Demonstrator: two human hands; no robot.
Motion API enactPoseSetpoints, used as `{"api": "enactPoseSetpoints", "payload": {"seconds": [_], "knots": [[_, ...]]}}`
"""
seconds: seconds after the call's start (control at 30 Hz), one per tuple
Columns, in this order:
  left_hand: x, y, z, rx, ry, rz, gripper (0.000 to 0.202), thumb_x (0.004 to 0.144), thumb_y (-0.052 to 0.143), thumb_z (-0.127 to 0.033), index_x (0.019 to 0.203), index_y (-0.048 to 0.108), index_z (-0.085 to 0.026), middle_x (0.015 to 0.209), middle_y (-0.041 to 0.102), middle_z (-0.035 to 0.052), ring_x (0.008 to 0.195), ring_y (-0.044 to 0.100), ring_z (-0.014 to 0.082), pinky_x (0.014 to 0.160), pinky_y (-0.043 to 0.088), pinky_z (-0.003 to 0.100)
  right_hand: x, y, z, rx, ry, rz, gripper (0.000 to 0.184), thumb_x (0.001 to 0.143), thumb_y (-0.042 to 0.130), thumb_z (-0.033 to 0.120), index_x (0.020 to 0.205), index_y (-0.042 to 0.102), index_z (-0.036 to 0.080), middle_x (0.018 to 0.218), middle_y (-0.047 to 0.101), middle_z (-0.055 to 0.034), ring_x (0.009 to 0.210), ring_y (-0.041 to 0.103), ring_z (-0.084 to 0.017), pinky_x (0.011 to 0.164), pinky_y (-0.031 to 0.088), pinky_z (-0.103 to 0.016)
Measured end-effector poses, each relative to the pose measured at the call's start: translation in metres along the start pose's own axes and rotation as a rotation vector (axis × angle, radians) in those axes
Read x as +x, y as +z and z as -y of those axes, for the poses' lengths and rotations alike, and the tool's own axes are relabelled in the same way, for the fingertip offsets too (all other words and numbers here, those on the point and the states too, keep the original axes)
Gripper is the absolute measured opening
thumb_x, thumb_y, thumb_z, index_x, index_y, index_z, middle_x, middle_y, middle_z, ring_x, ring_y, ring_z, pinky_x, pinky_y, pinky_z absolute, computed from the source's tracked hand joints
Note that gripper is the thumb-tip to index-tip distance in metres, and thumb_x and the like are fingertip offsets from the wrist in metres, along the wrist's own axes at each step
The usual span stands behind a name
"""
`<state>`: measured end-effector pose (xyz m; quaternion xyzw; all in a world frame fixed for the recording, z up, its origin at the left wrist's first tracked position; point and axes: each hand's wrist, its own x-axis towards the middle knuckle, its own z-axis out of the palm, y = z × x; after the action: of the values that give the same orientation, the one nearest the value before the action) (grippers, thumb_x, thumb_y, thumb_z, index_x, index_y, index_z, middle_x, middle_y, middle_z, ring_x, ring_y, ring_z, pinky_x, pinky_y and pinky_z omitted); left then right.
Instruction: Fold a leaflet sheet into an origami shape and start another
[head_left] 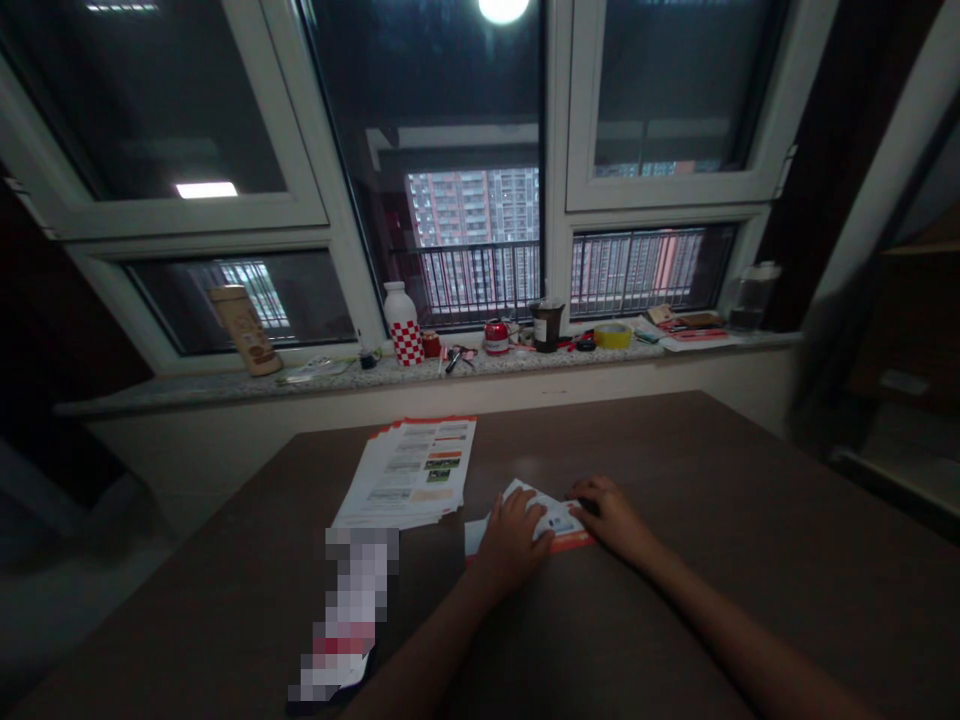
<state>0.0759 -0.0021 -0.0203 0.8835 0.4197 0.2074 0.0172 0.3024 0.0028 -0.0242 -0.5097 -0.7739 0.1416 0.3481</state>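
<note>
- Windows (450,90) are fronted by a brown table (675,460).
- Folded paper (559,520), inward from the table's far edge, is partly covered by the left hand (514,540), fingers slightly apart.
- Its right end is touched by the right hand (606,512); finger closure cannot be told.

The room is dim. Far beyond the left grip (514,545), a bright round light (503,9) glares in the window (442,90). Left of that grip, a patch (354,605) is all blurry squares.

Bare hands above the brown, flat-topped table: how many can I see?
2. The bare left hand rests on the folded white-and-orange paper sheet; the bare right hand is at its right end. No others show.
</note>
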Motion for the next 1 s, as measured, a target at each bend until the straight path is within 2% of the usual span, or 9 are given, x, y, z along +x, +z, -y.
{"api": "enactPoseSetpoints", "payload": {"seconds": [0.1, 0.23, 0.3, 0.57, 1.0], "knots": [[-0.0015, -0.0003, 0.0, -0.009, 0.023, 0.022, 0.037, 0.093, 0.047, -0.039, 0.127, 0.053, -0.028, 0.139, 0.046, 0.0059, 0.134, 0.033, 0.028, 0.111, 0.025, 0.054, -0.0007, 0.0001, -0.0023, -0.082, 0.065, -0.048, 0.023, 0.08, 0.065, 0.029, 0.101, 0.071, 0.021, 0.1, 0.063, -0.0091, 0.1, 0.054, -0.024, 0.09, 0.041, -0.036], [-0.0023, -0.0043, -0.0019, 0.012, 0.025, 0.057, 0.04, 0.095, 0.043, -0.04, 0.135, 0.046, -0.04, 0.142, 0.043, 0.0029, 0.134, 0.031, 0.0294, 0.11, 0.024, 0.058, -0.0013, -0.003, -0.0012, -0.116, 0.085, -0.019, 0.018, 0.08, 0.065, 0.03, 0.094, 0.071, 0.021, 0.098, 0.061, -0.0082, 0.098, 0.055, -0.024, 0.089, 0.042, -0.035], [-0.0019, -0.0059, -0.0029, 0.021, 0.021, 0.071, 0.04, 0.095, 0.043, -0.04, 0.134, 0.046, -0.042, 0.141, 0.043, 0.0028, 0.134, 0.032, 0.0299, 0.109, 0.025, 0.058, -0.0012, -0.0048, 0.001, -0.115, 0.08, -0.007, 0.016, 0.081, 0.064, 0.03, 0.093, 0.07, 0.022, 0.097, 0.061, -0.0073, 0.097, 0.055, -0.023, 0.089, 0.042, -0.034], [-0.0015, -0.0042, -0.0014, 0.031, 0.023, 0.064, 0.039, 0.095, 0.043, -0.042, 0.133, 0.048, -0.042, 0.141, 0.044, 0.0039, 0.134, 0.032, 0.0298, 0.108, 0.025, 0.059, 0.0004, -0.0056, 0.0026, -0.152, 0.109, -0.016, 0.012, 0.079, 0.066, 0.029, 0.086, 0.064, 0.02, 0.093, 0.06, -0.0064, 0.093, 0.056, -0.022, 0.084, 0.043, -0.031], [-0.002, -0.0043, -0.0018, 0.021, 0.02, 0.069, 0.04, 0.095, 0.042, -0.042, 0.135, 0.046, -0.043, 0.141, 0.043, 0.0039, 0.134, 0.032, 0.0298, 0.109, 0.024, 0.059, 0.0022, -0.0013, -0.0006, -0.154, 0.117, -0.021, 0.01, 0.077, 0.066, 0.027, 0.082, 0.06, 0.02, 0.094, 0.06, -0.0061, 0.094, 0.054, -0.022, 0.085, 0.041, -0.034]]}}
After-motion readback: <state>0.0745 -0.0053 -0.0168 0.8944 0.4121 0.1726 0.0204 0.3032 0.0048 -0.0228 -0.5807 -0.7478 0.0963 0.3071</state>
